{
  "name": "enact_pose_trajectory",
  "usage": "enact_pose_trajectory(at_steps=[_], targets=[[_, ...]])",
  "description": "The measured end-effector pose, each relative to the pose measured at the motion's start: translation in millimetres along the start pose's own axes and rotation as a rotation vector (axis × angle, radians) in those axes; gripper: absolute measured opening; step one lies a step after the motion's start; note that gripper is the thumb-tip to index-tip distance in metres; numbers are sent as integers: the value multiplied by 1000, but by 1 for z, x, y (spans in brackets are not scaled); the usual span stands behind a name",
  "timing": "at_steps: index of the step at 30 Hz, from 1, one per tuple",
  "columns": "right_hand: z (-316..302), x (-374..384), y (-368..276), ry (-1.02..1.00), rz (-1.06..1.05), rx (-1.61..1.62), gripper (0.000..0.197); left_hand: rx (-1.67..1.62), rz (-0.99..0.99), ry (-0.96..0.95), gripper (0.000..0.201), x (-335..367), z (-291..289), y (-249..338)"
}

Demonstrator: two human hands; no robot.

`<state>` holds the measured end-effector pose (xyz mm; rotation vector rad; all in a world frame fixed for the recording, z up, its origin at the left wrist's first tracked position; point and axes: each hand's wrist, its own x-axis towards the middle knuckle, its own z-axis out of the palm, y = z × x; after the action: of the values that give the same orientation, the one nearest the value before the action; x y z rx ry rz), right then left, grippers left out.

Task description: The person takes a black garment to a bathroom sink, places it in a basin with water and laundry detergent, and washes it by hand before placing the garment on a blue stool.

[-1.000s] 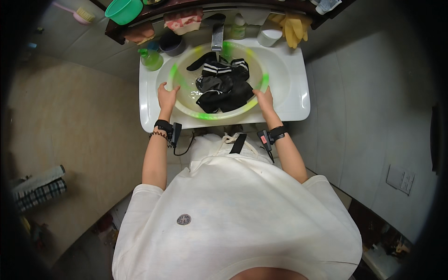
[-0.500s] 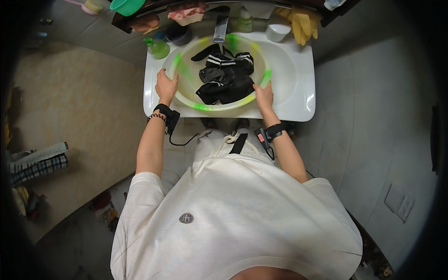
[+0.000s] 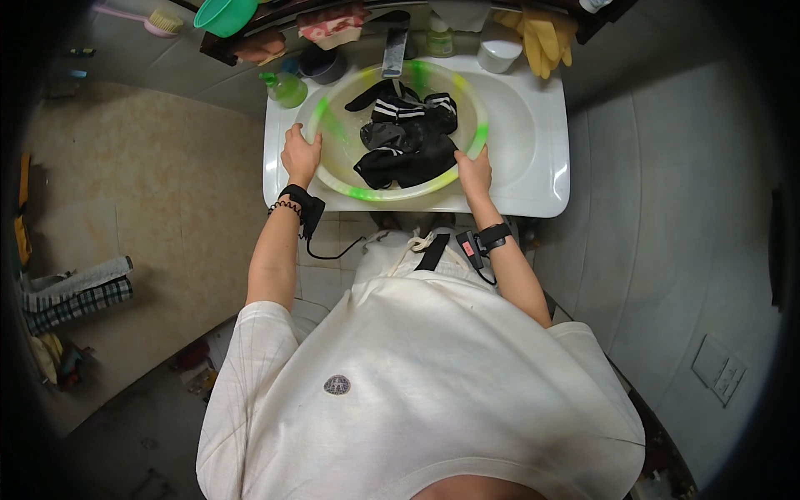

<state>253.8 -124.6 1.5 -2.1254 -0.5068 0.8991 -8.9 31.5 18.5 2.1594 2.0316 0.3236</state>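
A round plastic basin (image 3: 362,193), pale with green and yellow patches on its rim, rests in the white sink (image 3: 550,179). Black garments with white stripes (image 3: 427,162) lie bunched inside it, looking wet. At the basin's left rim is my left hand (image 3: 300,156), closed on the edge with the thumb over it. My right hand (image 3: 474,173) grips the right front part of the rim, thumb on the inner side. Over the back of the basin reaches a metal faucet (image 3: 394,54). Whether water runs from it is hard to tell.
Behind the basin stand a green pump bottle (image 3: 287,90), a dark cup (image 3: 323,63), another green bottle (image 3: 439,40) and a white tub (image 3: 498,53). Yellow rubber gloves (image 3: 546,42) hang at the back right. A green bowl (image 3: 225,15) and a brush (image 3: 164,23) are at upper left.
The whole view has shifted slightly, so the sink and basin appear a little farther right. Both hands keep their places on the basin's rim, and the garments look unchanged.
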Motion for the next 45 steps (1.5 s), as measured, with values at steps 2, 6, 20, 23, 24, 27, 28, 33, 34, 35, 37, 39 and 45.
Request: enact_pose_trajectory(at_steps=[2,6,20,23,24,27,28,33,34,35,37,39,45], targets=[[1,-1,-1,12,14,20,48,4,9,5,46,1,2,-1],[2,0,0,23,10,17,48,-3,20,5,45,2,3,-2],[2,-2,-3,47,9,-1,46,-4,19,1,44,2,4,-4],[3,0,0,52,0,-8,46,-12,12,-13,43,1,3,-4],[4,1,0,54,4,-12,46,-17,19,-3,43,2,4,-5],[3,1,0,45,-1,-24,47,-25,23,7,43,2,5,-6],[3,1,0,35,-7,-32,49,-26,20,7,43,2,5,-6],[3,0,-1,39,-16,-30,47,-42,23,20,42,1,5,-6],[2,-1,-2,39,-12,-30,47,-48,21,20,42,1,5,-7],[2,-1,-2,39,-14,-31,47,-49,21,21,42,1,5,-7],[2,0,0,40,-11,-25,47,-54,16,16,42,1,6,-7],[3,1,0,38,-5,-29,47,-52,14,13,42,1,5,-6],[3,1,0,38,7,-32,47,-55,11,10,41,1,5,-6]])
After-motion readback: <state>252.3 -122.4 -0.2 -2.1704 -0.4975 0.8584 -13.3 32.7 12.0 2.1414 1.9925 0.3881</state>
